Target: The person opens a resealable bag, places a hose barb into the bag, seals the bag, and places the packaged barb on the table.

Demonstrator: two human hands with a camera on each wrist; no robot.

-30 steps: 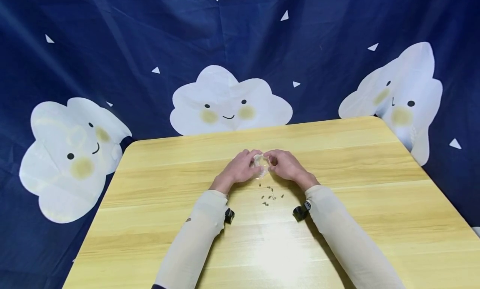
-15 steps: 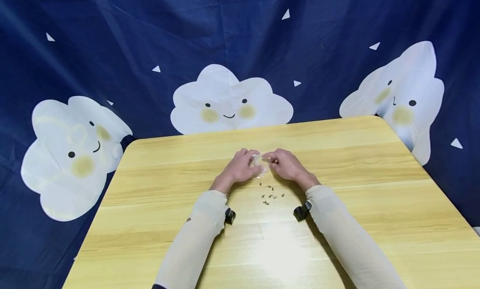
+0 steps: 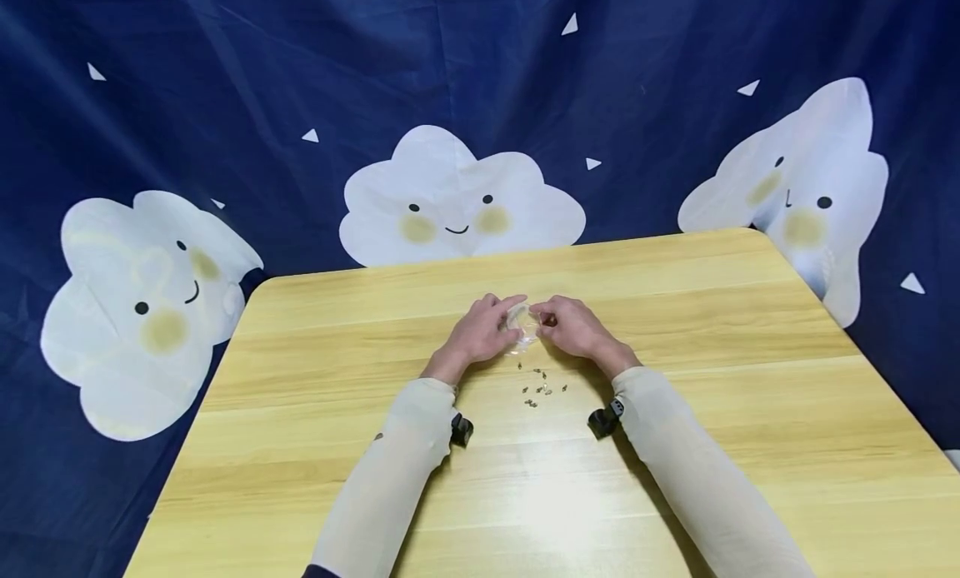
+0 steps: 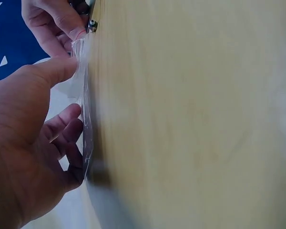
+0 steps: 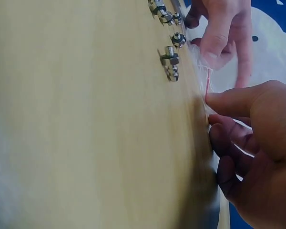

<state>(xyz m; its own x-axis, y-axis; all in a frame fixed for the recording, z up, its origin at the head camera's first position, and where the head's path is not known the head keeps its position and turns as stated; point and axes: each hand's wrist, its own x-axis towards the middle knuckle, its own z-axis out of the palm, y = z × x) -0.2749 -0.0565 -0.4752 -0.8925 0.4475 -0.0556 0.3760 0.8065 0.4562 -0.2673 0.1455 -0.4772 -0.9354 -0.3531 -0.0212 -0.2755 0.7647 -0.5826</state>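
A small clear zip bag with a red line along its seal is held upright-edged between both hands, low over the table. My left hand holds its left side; in the left wrist view the thumb is on the plastic near the top and the fingers touch it lower down. My right hand pinches the bag's right edge, its thumb tip at the red seal in the right wrist view. Several small metal fittings with nuts lie on the table on the near side of the bag.
The wooden table extends around both arms, with a bright reflection in front. Behind its far edge hangs a dark blue curtain with white clouds. Each wrist carries a small black camera.
The fingers of both hands have shifted slightly along the bag's edges, and the plastic has changed shape between them. The fittings stay where they were.
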